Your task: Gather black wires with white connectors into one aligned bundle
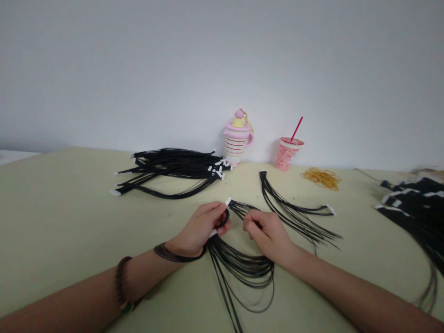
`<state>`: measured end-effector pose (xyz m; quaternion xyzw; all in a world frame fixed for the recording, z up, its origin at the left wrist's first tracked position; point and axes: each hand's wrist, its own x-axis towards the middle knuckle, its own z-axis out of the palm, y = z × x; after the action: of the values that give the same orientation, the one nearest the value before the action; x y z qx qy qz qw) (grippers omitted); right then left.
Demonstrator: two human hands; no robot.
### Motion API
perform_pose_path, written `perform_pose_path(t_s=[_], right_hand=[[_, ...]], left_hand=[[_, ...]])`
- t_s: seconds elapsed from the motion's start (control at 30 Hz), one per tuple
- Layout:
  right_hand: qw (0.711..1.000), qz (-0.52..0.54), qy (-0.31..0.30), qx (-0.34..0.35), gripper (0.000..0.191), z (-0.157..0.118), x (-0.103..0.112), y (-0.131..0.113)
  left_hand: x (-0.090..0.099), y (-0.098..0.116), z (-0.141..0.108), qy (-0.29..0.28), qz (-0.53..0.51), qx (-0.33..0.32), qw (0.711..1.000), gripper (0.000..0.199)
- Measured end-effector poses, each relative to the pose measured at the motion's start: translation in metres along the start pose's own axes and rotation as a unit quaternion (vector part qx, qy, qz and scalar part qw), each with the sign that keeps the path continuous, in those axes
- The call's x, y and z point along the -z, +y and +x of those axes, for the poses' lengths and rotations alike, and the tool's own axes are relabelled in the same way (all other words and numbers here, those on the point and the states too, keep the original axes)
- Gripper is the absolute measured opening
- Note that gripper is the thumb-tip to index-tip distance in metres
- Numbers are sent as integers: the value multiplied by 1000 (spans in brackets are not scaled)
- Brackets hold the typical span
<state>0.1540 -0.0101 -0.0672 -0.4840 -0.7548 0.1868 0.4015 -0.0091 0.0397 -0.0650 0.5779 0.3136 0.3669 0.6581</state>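
Right cable pile [423, 212]: blurred, cut off by the right edge
Right grip [267, 233]: fingertips hidden
Held wires [239, 260]: partly cut off by bottom edge
Specks [227, 183]: too small to tell

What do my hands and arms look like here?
Your left hand and right hand are ungloved, and no sleeves show. A dark beaded bracelet with a green accent circles the left forearm; thin black strands loop nearer the hand.
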Motion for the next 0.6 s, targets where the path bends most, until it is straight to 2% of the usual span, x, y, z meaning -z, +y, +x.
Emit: perform_pose_path(t_s=[0.13,0.23,0.4,0.6], right_hand=[[995,-85,1,48,18,-1,-1,1],[991,-121,-2,51,17,-1,-2,2],[987,-154,-22,49,16,-2,-5,5],[987,-148,-23,58,14,-3,-5,4]], left_hand=[[-2,-1,-1,-2,19,-13,1000,30],[-3,-1,-3,-4,29,-22,999,31],[-4,1,-6,-10,51,-30,998,32],[-5,1,-8,-52,75,-47,995,33]])
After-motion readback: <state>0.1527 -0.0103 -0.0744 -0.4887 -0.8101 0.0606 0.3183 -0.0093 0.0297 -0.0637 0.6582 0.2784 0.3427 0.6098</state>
